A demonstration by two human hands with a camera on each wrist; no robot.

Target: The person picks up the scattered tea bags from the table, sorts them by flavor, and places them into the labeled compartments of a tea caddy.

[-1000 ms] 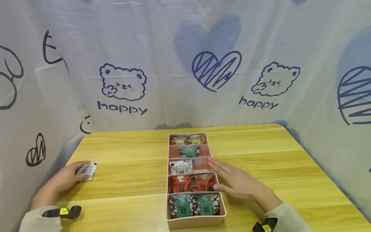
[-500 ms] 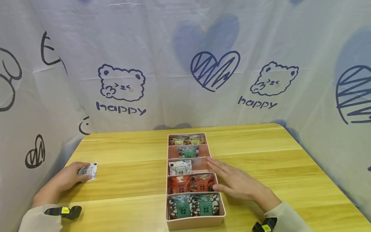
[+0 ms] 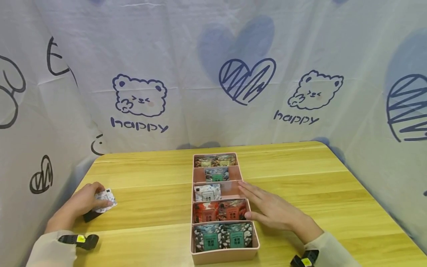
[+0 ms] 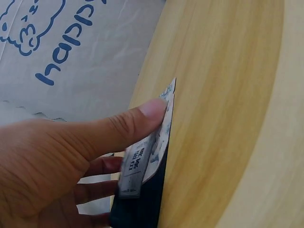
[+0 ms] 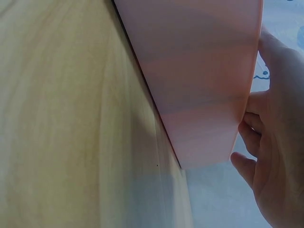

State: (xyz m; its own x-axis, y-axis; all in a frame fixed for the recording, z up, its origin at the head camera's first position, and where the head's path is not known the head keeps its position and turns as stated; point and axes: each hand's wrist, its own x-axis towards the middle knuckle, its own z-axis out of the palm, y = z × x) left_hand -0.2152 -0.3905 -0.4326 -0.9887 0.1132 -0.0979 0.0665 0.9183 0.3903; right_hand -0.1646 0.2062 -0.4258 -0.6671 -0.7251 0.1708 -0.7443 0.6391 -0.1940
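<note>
My left hand (image 3: 81, 202) pinches a white patterned tea sachet (image 3: 106, 200) at the left of the table, thumb in front and fingers behind. In the left wrist view the sachet (image 4: 159, 142) stands tilted, and a dark piece (image 4: 142, 209) shows below it; I cannot tell whether that is part of the sachet. At the middle stands a long pink divided box (image 3: 225, 256) of tea sachets. My right hand (image 3: 275, 209) rests with extended fingers against the box's right rim. In the right wrist view, fingertips touch the upper edge of the pink side wall (image 5: 204, 85).
Two green sachets (image 3: 223, 237) fill the nearest compartment, with red sachets (image 3: 220, 211) behind. A white sachet (image 3: 207, 193) sits left in the middle compartment; a blue-green one (image 3: 217, 174) and yellow-labelled ones (image 3: 215, 161) lie farther back. A printed cloth (image 3: 200, 74) hangs behind the table.
My left hand has raised and tilted the white sachet slightly to the right, and a dark piece now shows beneath it. My right hand and the box have stayed put.
</note>
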